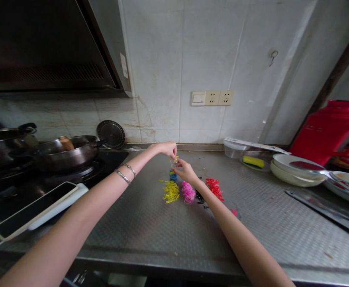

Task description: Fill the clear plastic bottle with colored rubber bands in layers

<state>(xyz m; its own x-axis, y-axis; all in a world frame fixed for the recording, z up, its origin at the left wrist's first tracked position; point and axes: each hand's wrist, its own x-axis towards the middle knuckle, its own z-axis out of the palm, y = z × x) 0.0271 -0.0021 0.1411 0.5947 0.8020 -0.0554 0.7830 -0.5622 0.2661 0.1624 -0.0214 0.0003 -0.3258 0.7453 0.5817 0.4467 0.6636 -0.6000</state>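
My left hand (169, 148) is over the mouth of a small clear container (172, 164), its fingers pinched on a few tiny yellow loop-shaped pieces (177, 158). My right hand (186, 172) grips the container's side between thumb and fingers. Blue and some yellow pieces show through its lower part. Just in front lie separate heaps of small loop-shaped pieces: a yellow heap (171, 192), a pink heap (188, 192) and a red heap (214, 189). A black heap (199, 197) is partly hidden behind my right forearm. Their exact kind is too small to tell.
At left, pans (63, 153) stand on the stove (108, 161), with a phone (37, 211) on a white object in front. Bowls (294, 167), a yellow sponge (253, 162), a knife (326, 211) and a red thermos jug (324, 131) occupy the right side of the metal counter (150, 235).
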